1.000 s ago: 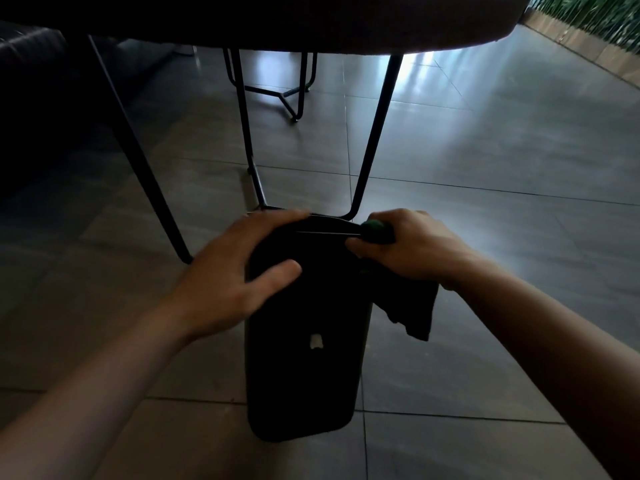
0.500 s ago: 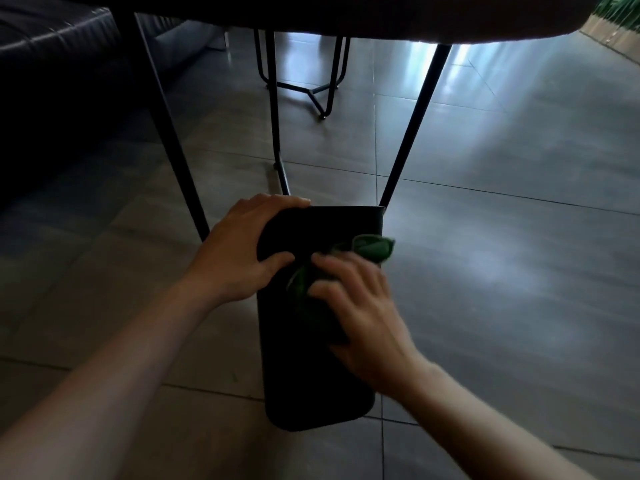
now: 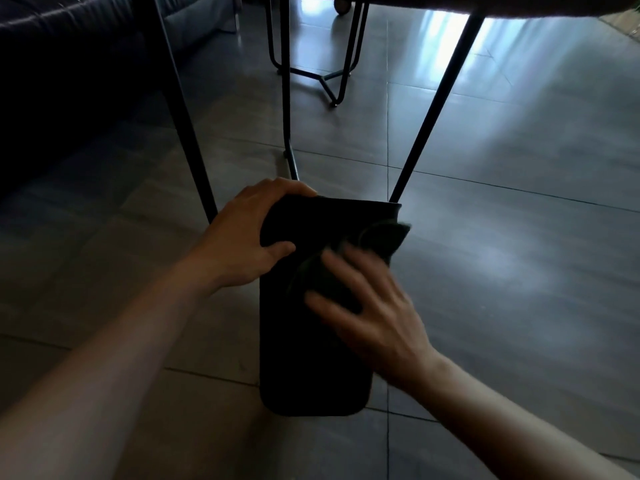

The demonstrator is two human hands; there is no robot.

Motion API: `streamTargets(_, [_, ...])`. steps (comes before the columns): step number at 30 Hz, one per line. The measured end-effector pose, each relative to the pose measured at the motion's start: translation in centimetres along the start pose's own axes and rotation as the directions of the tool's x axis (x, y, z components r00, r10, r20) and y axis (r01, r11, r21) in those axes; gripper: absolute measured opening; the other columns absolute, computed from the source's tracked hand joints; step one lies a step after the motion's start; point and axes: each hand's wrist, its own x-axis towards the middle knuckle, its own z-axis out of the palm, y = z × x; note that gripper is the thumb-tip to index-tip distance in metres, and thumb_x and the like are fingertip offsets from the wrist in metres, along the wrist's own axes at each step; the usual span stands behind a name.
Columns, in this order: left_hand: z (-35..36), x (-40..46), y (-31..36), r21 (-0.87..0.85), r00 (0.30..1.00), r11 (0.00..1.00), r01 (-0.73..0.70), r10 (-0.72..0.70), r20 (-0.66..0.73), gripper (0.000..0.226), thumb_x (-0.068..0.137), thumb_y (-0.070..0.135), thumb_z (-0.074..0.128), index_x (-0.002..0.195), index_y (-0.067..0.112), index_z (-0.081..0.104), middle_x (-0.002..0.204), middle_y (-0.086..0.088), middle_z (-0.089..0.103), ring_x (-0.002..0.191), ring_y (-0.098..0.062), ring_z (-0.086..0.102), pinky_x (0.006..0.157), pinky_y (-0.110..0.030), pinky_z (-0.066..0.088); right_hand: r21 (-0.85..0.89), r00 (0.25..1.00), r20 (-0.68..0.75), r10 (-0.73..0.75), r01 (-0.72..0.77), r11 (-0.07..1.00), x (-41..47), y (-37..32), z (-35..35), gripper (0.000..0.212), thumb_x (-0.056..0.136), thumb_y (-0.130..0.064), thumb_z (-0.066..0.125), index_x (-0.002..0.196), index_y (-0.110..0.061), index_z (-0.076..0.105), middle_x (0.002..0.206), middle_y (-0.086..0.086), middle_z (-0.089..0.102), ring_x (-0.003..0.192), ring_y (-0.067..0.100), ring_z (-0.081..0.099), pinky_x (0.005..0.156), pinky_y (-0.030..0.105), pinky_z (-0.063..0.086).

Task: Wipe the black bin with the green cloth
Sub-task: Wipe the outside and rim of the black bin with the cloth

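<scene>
The black bin (image 3: 304, 368) stands on the tiled floor in front of me, seen from above in dim light. My left hand (image 3: 242, 237) grips its upper left corner, thumb on the near face. My right hand (image 3: 370, 306) lies spread and blurred on the near face and presses the green cloth (image 3: 381, 239) against it. Part of the cloth sticks out past the bin's upper right edge; the rest is hidden under my fingers.
Thin black table legs (image 3: 429, 109) slant down just behind the bin, under a table top (image 3: 519, 5) at the frame's top. A dark sofa (image 3: 62, 64) fills the far left. A second metal frame (image 3: 322, 74) stands further back on the glossy floor (image 3: 519, 237).
My right hand has moved from the bin's top right edge onto the near face and slid the cloth down it. My left hand has kept its hold on the corner.
</scene>
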Motion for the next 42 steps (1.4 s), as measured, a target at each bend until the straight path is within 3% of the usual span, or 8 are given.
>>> streamTargets(4, [-0.2, 0.0, 0.0, -0.018, 1.000, 1.000, 0.002, -0.002, 0.005, 0.061, 0.075, 0.031, 0.066, 0.131, 0.046, 0.049, 0.125, 0.016, 0.058, 0.123, -0.016, 0.054, 0.101, -0.049, 0.047, 0.031, 0.978, -0.098, 0.182, -0.180, 0.983, 2.5, 0.2, 0.1, 0.037, 0.105, -0.034, 0.059, 0.141, -0.028, 0.051, 0.160, 0.015, 0.034, 0.151, 0.043, 0.031, 0.116, 0.062, 0.038])
streamTargets(11, [-0.3, -0.3, 0.2, -0.004, 0.998, 0.999, 0.050, -0.050, 0.031, 0.072, 0.074, 0.023, 0.079, 0.130, 0.051, 0.045, 0.128, 0.015, 0.056, 0.125, -0.017, 0.051, 0.104, -0.049, 0.045, 0.055, 0.901, 0.198, -0.385, 0.382, 0.923, -7.3, -4.2, 1.3, 0.018, 0.108, -0.027, 0.057, 0.125, -0.031, 0.058, 0.153, 0.008, 0.054, 0.145, 0.035, 0.046, 0.111, 0.048, 0.046])
streamTargets(16, [-0.3, -0.4, 0.8, -0.027, 0.998, 0.998, 0.055, -0.054, 0.029, 0.067, 0.074, 0.024, 0.077, 0.128, 0.050, 0.048, 0.126, 0.015, 0.057, 0.124, -0.016, 0.052, 0.103, -0.048, 0.046, -0.018, 1.000, -0.023, 0.004, -0.004, 1.000, 0.3, -0.2, -0.6, 0.045, 0.101, -0.035, 0.063, 0.144, -0.032, 0.049, 0.159, 0.014, 0.036, 0.148, 0.040, 0.035, 0.116, 0.058, 0.038])
streamTargets(19, [-0.3, -0.4, 0.9, -0.033, 0.999, 0.999, 0.030, -0.029, 0.022, 0.062, 0.074, 0.025, 0.072, 0.129, 0.044, 0.051, 0.125, 0.013, 0.059, 0.121, -0.017, 0.054, 0.101, -0.047, 0.047, 0.026, 0.950, -0.174, 0.259, -0.259, 0.966, 3.2, 0.6, -0.4, 0.039, 0.104, -0.035, 0.058, 0.142, -0.030, 0.051, 0.157, 0.016, 0.036, 0.149, 0.043, 0.033, 0.116, 0.061, 0.036])
streamTargets(22, [-0.4, -0.5, 0.7, -0.012, 0.998, 0.998, 0.054, -0.054, 0.015, 0.069, 0.073, 0.016, 0.080, 0.129, 0.045, 0.050, 0.124, 0.014, 0.058, 0.121, -0.018, 0.053, 0.103, -0.048, 0.045, 0.007, 0.999, -0.041, -0.001, 0.002, 1.000, -1.7, -2.1, 1.4, 0.041, 0.101, -0.033, 0.066, 0.140, -0.029, 0.052, 0.158, 0.016, 0.037, 0.148, 0.043, 0.035, 0.118, 0.060, 0.035])
streamTargets(26, [-0.2, -0.5, 0.8, -0.007, 0.998, 0.999, 0.051, -0.051, 0.025, 0.072, 0.073, 0.018, 0.080, 0.130, 0.048, 0.048, 0.127, 0.016, 0.056, 0.124, -0.015, 0.051, 0.106, -0.045, 0.043, 0.012, 0.905, 0.195, -0.378, 0.383, 0.923, -8.0, -4.8, 1.9, 0.029, 0.105, -0.027, 0.061, 0.132, -0.035, 0.055, 0.155, 0.008, 0.049, 0.144, 0.035, 0.043, 0.114, 0.049, 0.042])
streamTargets(35, [-0.4, -0.3, 0.6, -0.029, 0.999, 0.999, 0.044, -0.043, 0.023, 0.062, 0.075, 0.025, 0.072, 0.130, 0.046, 0.051, 0.126, 0.015, 0.058, 0.122, -0.017, 0.052, 0.102, -0.048, 0.046, -0.068, 0.962, -0.184, 0.200, -0.215, 0.974, 3.4, 0.4, 0.1, 0.040, 0.104, -0.040, 0.058, 0.143, -0.034, 0.050, 0.149, 0.016, 0.044, 0.141, 0.042, 0.041, 0.115, 0.056, 0.035])
streamTargets(42, [-0.2, -0.5, 0.5, -0.010, 0.999, 0.999, 0.047, -0.046, 0.028, 0.073, 0.076, 0.018, 0.080, 0.131, 0.050, 0.046, 0.127, 0.019, 0.053, 0.125, -0.014, 0.048, 0.106, -0.045, 0.043, -0.031, 0.931, 0.178, -0.318, 0.328, 0.944, -6.9, -4.5, 1.0, 0.031, 0.104, -0.024, 0.059, 0.133, -0.036, 0.057, 0.135, 0.011, 0.051, 0.125, 0.033, 0.050, 0.098, 0.045, 0.052])
